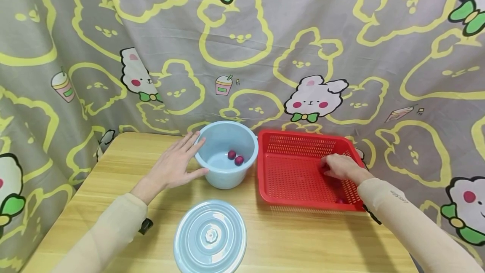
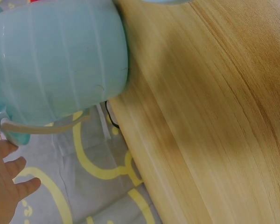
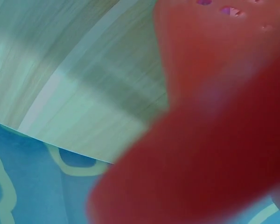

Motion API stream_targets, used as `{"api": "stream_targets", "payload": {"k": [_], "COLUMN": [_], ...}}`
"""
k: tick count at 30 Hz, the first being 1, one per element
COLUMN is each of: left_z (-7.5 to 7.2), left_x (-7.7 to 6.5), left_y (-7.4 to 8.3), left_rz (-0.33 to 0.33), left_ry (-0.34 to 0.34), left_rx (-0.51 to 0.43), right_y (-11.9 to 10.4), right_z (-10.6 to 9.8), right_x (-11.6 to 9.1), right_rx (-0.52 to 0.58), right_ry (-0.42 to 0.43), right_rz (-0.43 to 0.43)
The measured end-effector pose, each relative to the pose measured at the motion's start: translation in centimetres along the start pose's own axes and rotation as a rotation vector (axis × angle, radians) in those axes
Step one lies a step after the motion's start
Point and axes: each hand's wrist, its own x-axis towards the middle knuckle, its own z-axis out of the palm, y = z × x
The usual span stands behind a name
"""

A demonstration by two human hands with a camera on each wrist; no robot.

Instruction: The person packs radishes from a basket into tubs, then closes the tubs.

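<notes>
Work in hand, judged as partway along. Counted as done: two dark-red balls (image 1: 238, 160) inside the pale blue bucket (image 1: 227, 178), with the matching lid (image 1: 210, 243) off and laid flat on the wooden table (image 1: 303, 241), just in front. Counted as left: at least one more ball (image 1: 340, 201) in the red basket (image 1: 314, 206), low in the near right corner — exact number not to be told, with the near wall and forearm hiding part of that corner. Visible also in the right wrist view: purplish patches (image 3: 229, 10) behind the holes of the red plastic, too small to count as balls. Lid yet to be put on, if called for.

At the bucket's left side: left hand (image 1: 178, 164) with fingers spread and straight, gripping nothing, near or against the rim; contact not certain. Inside the basket, toward its right end: right hand (image 1: 339, 167) with fingers bent downward — grasp on a ball or on nothing, cannot tell.

Appearance of the balls: small, round, smooth, deep red to purple, with a slight shine; those in the bucket side by side on its floor, toward the right wall. Bucket upright, with a beige handle (image 2: 46, 127) hanging at its side.
</notes>
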Motion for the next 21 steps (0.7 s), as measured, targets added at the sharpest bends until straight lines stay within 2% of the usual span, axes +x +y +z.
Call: {"api": "stream_targets", "payload": {"k": [6, 13, 21], "left_z": [0.0, 0.0, 0.1], "left_x": [0.0, 0.0, 0.0], "left_y": [0.1, 0.1, 0.0], "left_rz": [-0.004, 0.0, 0.006], "left_ry": [-0.007, 0.003, 0.011], "left_rx": [-0.007, -0.004, 0.006], "right_y": [0.0, -0.5, -1.9], "right_z": [0.0, -0.4, -0.9], "right_x": [-0.1, -0.3, -0.5], "right_rx": [0.013, 0.079, 0.18], "right_ry": [0.002, 0.016, 0.08], "right_rz": [0.0, 0.006, 0.002]}}
